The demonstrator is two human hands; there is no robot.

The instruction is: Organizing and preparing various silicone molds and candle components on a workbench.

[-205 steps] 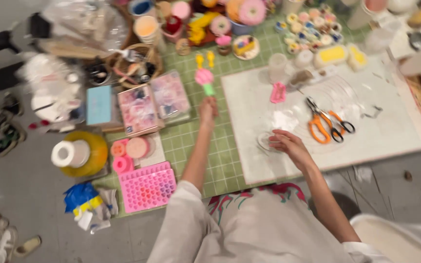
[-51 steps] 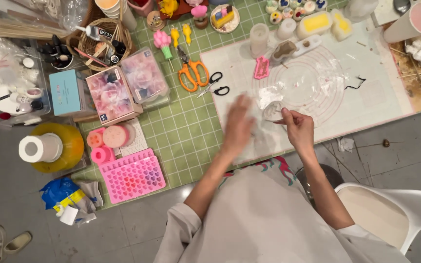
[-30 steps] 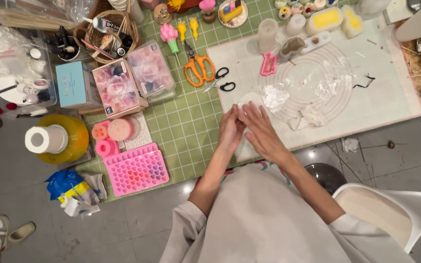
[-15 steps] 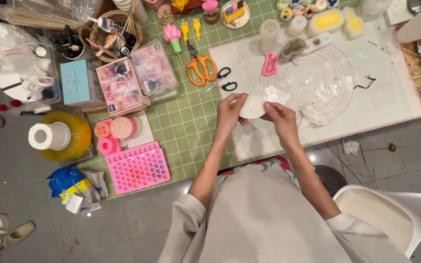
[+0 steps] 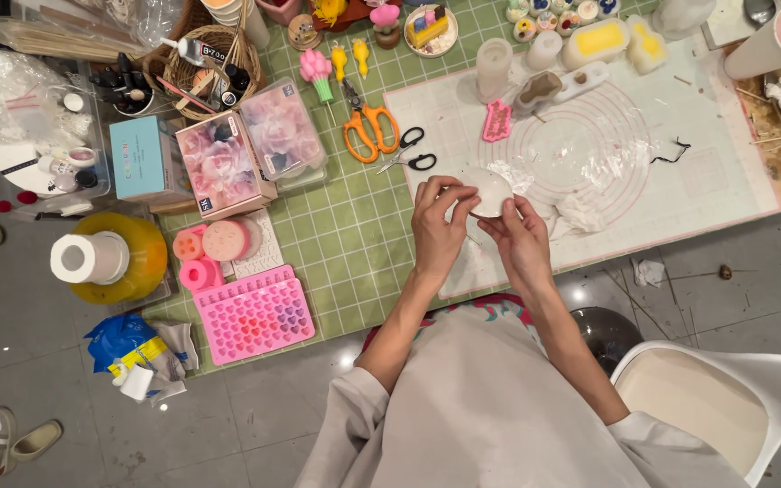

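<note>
White disc (image 5: pixel 490 192), small, round and pale, sits pinched between both hands above the near edge of the white mat (image 5: pixel 725 154). Left hand (image 5: pixel 438 226) grips the disc's left rim with thumb and fingertips closed narrowly on it; right hand (image 5: pixel 519 237) holds the lower right rim the same way, fingers curled in, so the two hands nearly meet beneath the disc. Whether the disc is stiff or soft cannot be told. Just right of the grip, crumpled clear film (image 5: pixel 580 172) lies on the mat, over its printed circles. Just above the grip lie small black scissors (image 5: pixel 409 152), and up and left of them orange scissors (image 5: pixel 368 126), both on the green grid mat (image 5: pixel 345 244) that spreads away to the left of the hands. Above the disc and slightly right, a pink mould (image 5: pixel 497 119) rests on the white mat, with a frosted cup (image 5: pixel 494 69) beyond it. Well to the left of the grip sits a pink heart tray (image 5: pixel 253 314), and above it round pink pieces (image 5: pixel 214 244) and a floral box (image 5: pixel 223 167). Farther left stand a teal box (image 5: pixel 142 158) and a yellow dish (image 5: pixel 124 258) with a paper roll on it. Far up and left is a wicker basket (image 5: pixel 201 59). Below and right of the hands, off the mats, a white chair (image 5: pixel 725 398) stands on the grey floor.
</note>
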